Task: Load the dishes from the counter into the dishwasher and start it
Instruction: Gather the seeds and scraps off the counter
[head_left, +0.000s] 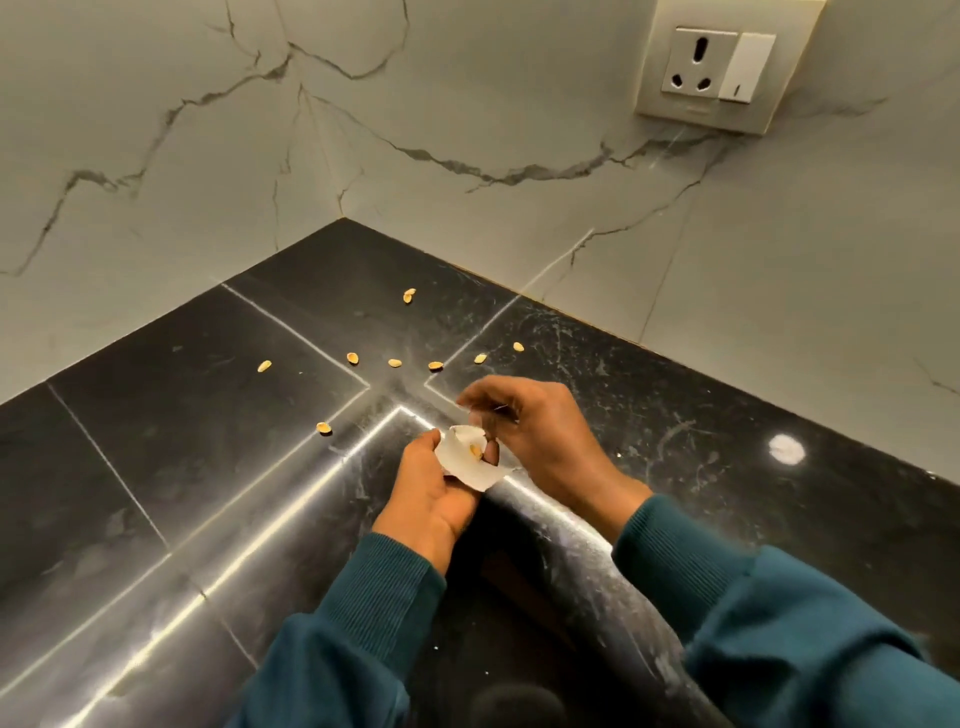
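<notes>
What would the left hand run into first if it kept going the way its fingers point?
Probably nothing soon: the left hand, gripping a white tissue, points toward bare counter, then the shell, though depth is unclear.

A black polished stone counter (156, 415) is filling a corner, its pale seams meeting just in front of that corner. White marble walls (156, 130) with grey veins are rising behind the counter. A wall socket with a switch (719, 65) is sitting above the counter's right side, and lamp glare (786, 448) is shining on the counter below it.
</notes>
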